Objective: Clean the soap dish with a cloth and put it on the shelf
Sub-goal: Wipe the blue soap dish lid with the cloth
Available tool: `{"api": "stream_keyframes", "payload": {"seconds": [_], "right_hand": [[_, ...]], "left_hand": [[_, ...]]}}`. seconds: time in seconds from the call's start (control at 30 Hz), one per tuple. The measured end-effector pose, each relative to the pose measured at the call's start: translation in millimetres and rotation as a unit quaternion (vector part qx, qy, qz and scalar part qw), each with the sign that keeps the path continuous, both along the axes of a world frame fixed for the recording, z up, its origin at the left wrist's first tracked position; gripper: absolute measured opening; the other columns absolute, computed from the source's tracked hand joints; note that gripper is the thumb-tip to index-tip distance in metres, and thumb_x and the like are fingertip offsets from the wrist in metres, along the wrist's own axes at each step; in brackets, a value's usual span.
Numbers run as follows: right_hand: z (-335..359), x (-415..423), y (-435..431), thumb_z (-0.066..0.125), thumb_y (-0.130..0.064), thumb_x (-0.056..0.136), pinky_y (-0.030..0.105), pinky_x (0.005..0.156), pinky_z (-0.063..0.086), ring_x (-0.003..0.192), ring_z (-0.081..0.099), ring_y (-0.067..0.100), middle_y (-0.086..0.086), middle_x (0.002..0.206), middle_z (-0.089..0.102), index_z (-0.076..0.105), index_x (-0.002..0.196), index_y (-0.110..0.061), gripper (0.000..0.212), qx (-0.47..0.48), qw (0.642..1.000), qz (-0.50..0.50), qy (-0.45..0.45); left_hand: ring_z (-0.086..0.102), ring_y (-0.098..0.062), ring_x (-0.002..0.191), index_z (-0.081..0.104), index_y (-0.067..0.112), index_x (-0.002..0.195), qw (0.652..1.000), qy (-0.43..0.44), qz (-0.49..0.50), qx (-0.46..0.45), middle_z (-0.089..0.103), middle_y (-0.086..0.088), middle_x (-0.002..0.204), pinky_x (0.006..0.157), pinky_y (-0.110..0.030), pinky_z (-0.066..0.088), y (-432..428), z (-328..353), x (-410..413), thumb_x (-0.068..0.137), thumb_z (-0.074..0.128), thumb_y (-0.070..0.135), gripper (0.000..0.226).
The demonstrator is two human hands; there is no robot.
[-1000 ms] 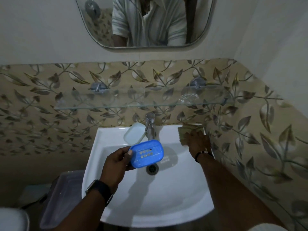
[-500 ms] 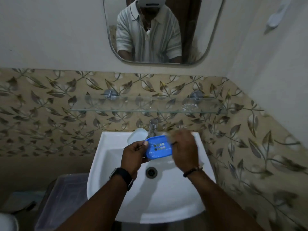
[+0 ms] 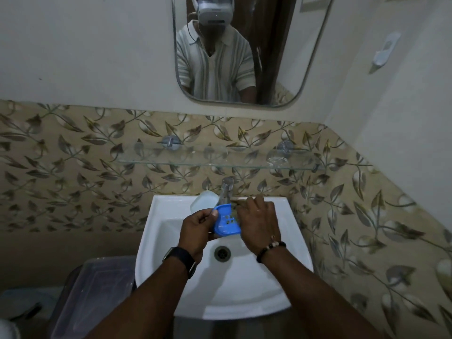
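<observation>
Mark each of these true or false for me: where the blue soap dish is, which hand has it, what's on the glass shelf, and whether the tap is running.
1. The left hand holds the blue soap dish over the sink. True.
2. The soap dish already sits on the glass shelf. False: it is in the left hand, below the shelf.
3. The right hand works at the dish's right edge. True.
4. Water is running from the tap. False: no stream shows.
5. The dish is solid-bottomed. False: holes show in it.

White ceramic wash basin (image 3: 281, 285) carries a pale translucent plastic lid (image 3: 204, 200) on its back rim, beside the chrome tap (image 3: 227, 189). Clear glass wall shelf (image 3: 171, 157) mounted above.
</observation>
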State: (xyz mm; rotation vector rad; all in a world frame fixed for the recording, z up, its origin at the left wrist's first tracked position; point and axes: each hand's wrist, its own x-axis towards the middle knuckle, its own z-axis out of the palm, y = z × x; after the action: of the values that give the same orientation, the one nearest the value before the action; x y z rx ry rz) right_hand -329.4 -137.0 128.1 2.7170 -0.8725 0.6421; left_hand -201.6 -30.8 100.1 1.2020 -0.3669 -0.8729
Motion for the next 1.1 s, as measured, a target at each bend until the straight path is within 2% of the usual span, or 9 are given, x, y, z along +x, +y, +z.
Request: {"api": "stream_keyframes", "payload": {"seconds": [0.17, 0.27, 0.33, 0.47, 0.57, 0.7, 0.83, 0.93, 1.1], "right_hand": [[-0.8, 22.1, 33.5, 0.057, -0.011, 0.084, 0.038, 0.089, 0.034, 0.107, 0.046, 0.025, -0.003, 0.104, 0.061, 0.069, 0.112, -0.027, 0.034, 0.166, 0.983, 0.065, -0.039], [7.4, 14.2, 34.7, 0.054, -0.012, 0.082, 0.035, 0.085, 0.030, 0.111, 0.045, 0.023, -0.006, 0.116, 0.062, 0.065, 0.123, -0.034, 0.048, 0.142, 0.981, 0.132, -0.018], [13.8, 6.8, 26.7, 0.060, -0.017, 0.082, 0.037, 0.080, 0.036, 0.105, 0.052, 0.025, -0.006, 0.111, 0.064, 0.066, 0.115, -0.036, 0.039, 0.082, 0.985, 0.150, -0.008], [17.1, -1.6, 9.5, 0.057, -0.020, 0.081, 0.041, 0.082, 0.038, 0.098, 0.055, 0.029, -0.002, 0.100, 0.062, 0.069, 0.099, -0.032, 0.025, -0.003, 0.998, 0.061, 0.015], [7.9, 12.2, 28.7, 0.055, -0.021, 0.078, 0.039, 0.077, 0.037, 0.097, 0.051, 0.026, -0.006, 0.097, 0.061, 0.068, 0.097, -0.031, 0.026, 0.069, 0.996, 0.038, -0.036], [3.7, 30.4, 50.7, 0.057, -0.017, 0.080, 0.040, 0.086, 0.039, 0.099, 0.052, 0.021, -0.009, 0.100, 0.064, 0.068, 0.087, -0.029, 0.018, 0.098, 0.984, 0.142, -0.044], [16.8, 22.7, 28.3, 0.047, -0.019, 0.086, 0.041, 0.085, 0.039, 0.103, 0.056, 0.027, -0.002, 0.109, 0.065, 0.068, 0.114, -0.031, 0.037, -0.007, 0.995, 0.098, 0.026], [19.1, 30.6, 32.2, 0.052, -0.018, 0.083, 0.040, 0.085, 0.037, 0.107, 0.053, 0.028, -0.002, 0.113, 0.063, 0.064, 0.123, -0.031, 0.044, 0.070, 0.997, 0.041, -0.003], [10.5, 34.6, 43.0, 0.051, -0.014, 0.082, 0.037, 0.083, 0.032, 0.108, 0.050, 0.024, -0.005, 0.117, 0.063, 0.063, 0.124, -0.033, 0.048, 0.073, 0.985, 0.153, 0.029]], "left_hand": [[0.075, -0.021, 0.076, 0.075, 0.003, 0.101, 1.000, 0.005, -0.001, 0.004, 0.079, -0.014, 0.090, 0.064, -0.031, 0.061, -0.8, 2.3, 11.8, 0.097, 0.064, 0.018, 0.020], [0.073, -0.020, 0.068, 0.074, 0.001, 0.101, 1.000, 0.001, 0.026, 0.003, 0.077, -0.010, 0.081, 0.061, -0.032, 0.061, -0.6, 7.7, 22.9, 0.098, 0.063, 0.016, 0.019], [0.073, -0.019, 0.067, 0.073, 0.000, 0.102, 0.999, -0.003, 0.037, 0.001, 0.077, -0.010, 0.080, 0.060, -0.032, 0.062, 1.1, 9.8, 26.1, 0.098, 0.063, 0.016, 0.019], [0.073, -0.019, 0.070, 0.071, 0.000, 0.105, 0.998, 0.018, 0.063, -0.005, 0.075, -0.014, 0.089, 0.062, -0.032, 0.064, 3.3, 13.3, 32.2, 0.097, 0.064, 0.017, 0.021], [0.071, -0.022, 0.072, 0.071, -0.002, 0.105, 0.998, 0.013, 0.063, -0.007, 0.074, -0.015, 0.089, 0.060, -0.030, 0.062, 2.8, 13.6, 30.9, 0.097, 0.064, 0.017, 0.021], [0.068, -0.024, 0.071, 0.071, -0.006, 0.101, 0.998, -0.010, 0.058, -0.002, 0.072, -0.017, 0.084, 0.059, -0.032, 0.061, 5.5, 6.1, 27.3, 0.098, 0.062, 0.014, 0.023], [0.073, -0.021, 0.069, 0.074, 0.000, 0.091, 0.998, -0.043, 0.046, -0.007, 0.075, -0.013, 0.080, 0.059, -0.032, 0.061, 9.2, 4.7, 29.1, 0.098, 0.063, 0.013, 0.018], [0.074, -0.021, 0.072, 0.074, -0.001, 0.096, 0.997, -0.059, 0.047, -0.008, 0.077, -0.014, 0.084, 0.061, -0.032, 0.061, 7.4, 8.7, 29.8, 0.099, 0.062, 0.015, 0.020], [0.073, -0.021, 0.068, 0.074, 0.000, 0.095, 0.996, -0.039, 0.074, -0.003, 0.076, -0.011, 0.079, 0.061, -0.034, 0.062, 10.7, 9.1, 40.1, 0.099, 0.061, 0.015, 0.020]]}}
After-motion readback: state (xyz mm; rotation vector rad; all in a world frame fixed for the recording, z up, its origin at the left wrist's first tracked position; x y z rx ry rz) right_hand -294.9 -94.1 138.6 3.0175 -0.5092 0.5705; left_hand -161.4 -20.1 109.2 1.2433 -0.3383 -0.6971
